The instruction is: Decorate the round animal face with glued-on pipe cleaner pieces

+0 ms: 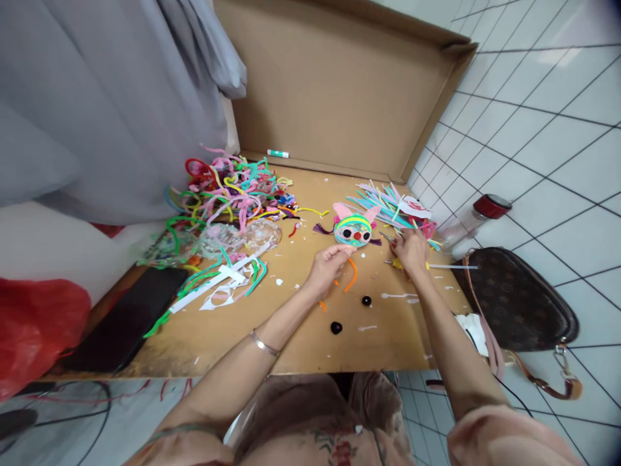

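Note:
A round craft face point(353, 231) lies on the table, with pink ears, black eyes, a red nose and purple tassels at its sides. At its lower edge my left hand point(330, 266) pinches, and an orange pipe cleaner point(353, 276) curves down from the fingertips. To the face's right, my right hand point(410, 251) has its fingers curled at a pair of scissors point(385, 237), blades pointing left; the handles are hidden. Beneath that wrist lies a yellow glue gun point(396, 264), mostly covered, with a glue stick point(453, 266) sticking out behind.
Two black round pieces point(336, 328) and paper scraps lie in front. Tangled pipe cleaners point(237, 188) heap at left, with a dark phone point(129, 317) nearer. Straight pipe cleaners point(378, 204) lie back right. A bottle point(468, 226) and brown bag point(519, 298) stand right; cardboard point(334, 84) rises behind.

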Tool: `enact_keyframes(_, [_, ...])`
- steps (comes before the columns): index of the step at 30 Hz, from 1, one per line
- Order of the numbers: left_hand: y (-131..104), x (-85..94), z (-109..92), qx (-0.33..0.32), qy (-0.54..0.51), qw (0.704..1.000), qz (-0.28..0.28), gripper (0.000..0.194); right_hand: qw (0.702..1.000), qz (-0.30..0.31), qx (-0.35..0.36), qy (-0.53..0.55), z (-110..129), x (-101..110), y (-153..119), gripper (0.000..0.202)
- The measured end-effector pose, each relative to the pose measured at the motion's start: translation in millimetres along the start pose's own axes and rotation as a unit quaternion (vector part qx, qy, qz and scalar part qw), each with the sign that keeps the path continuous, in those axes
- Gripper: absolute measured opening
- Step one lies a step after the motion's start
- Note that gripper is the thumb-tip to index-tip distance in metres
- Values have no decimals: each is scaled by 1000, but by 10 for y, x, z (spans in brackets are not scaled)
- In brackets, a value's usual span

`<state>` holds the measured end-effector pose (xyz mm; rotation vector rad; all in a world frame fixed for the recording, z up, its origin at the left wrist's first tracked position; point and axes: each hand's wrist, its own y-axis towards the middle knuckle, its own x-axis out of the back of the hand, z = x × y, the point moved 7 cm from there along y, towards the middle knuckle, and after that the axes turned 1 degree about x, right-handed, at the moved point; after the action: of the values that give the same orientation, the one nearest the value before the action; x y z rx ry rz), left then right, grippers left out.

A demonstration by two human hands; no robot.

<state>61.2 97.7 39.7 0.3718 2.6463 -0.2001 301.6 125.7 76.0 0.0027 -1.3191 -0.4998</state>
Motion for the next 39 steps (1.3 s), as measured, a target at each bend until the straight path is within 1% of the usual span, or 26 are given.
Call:
enact_keyframes(1, [-1,8,5,2,-4,1000,-6,44,998,-30,17,54,118,53,-108,40])
enact_keyframes(2, [1,16,12,4,-10,1000,-12,43,991,-37,45,120,269,68,-235,39])
enact_keyframes(3, [4,25,21,7,-19,1000,-15,43,979,-31,67,191,424,59,-372,38])
enact_keyframes(4, [12,34,34,9,-32,999,-18,42,962,-17,84,259,582,30,-511,36])
enact_keyframes(5, [24,46,51,13,-47,999,-20,41,942,11,104,319,750,-23,-645,35])
enact_keyframes(7, [59,91,89,19,-82,996,-35,38,902,57,122,410,1028,-141,-858,33])
enact_keyframes(9, [106,160,108,10,-124,990,-64,34,866,99,133,471,1226,-264,-971,33])
enact_keyframes(11, [153,214,94,-18,-168,982,-80,31,843,115,133,508,1312,-353,-977,35])
enact_keyframes(13, [187,236,66,-48,-200,976,-76,27,843,95,135,512,1320,-382,-921,37])
enact_keyframes(15, [199,235,57,-65,-213,973,-67,23,857,56,152,489,1312,-359,-874,31])
enact_keyframes(16, [197,229,68,-64,-215,972,-64,21,865,40,163,474,1317,-345,-871,26])
enact_keyframes(18, [186,203,125,-42,-220,973,-57,20,874,26,177,451,1340,-332,-905,20])
enact_keyframes(20, [177,186,195,-7,-230,972,-56,19,880,41,171,441,1365,-355,-975,22])
enact_keyframes(22, [183,219,225,13,-246,967,-73,14,884,63,155,437,1372,-374,-1052,29])
enact_keyframes(25, [236,355,172,23,-267,957,-106,10,886,68,144,435,1339,-336,-1129,35])
enact_keyframes(27, [283,486,90,16,-254,958,-131,12,887,69,137,436,1283,-309,-1136,36])
enact_keyframes(29, [320,605,-22,-23,-206,967,-147,15,878,93,119,454,1218,-333,-1108,37])
enact_keyframes(32, [333,666,-111,-83,-105,980,-151,30,841,156,81,511,1144,-439,-1039,41])
enact_keyframes(34, [304,639,-149,-136,-25,979,-150,36,812,192,61,548,1121,-508,-1003,43])
enact_keyframes(36, [255,573,-182,-188,37,972,-139,32,790,214,48,573,1112,-555,-982,44])
enact_keyframes(37, [234,528,-188,-202,58,970,-123,32,782,220,44,581,1111,-570,-977,44])
enact_keyframes(39, [211,431,-175,-199,97,972,-79,39,774,232,41,587,1114,-593,-977,43])
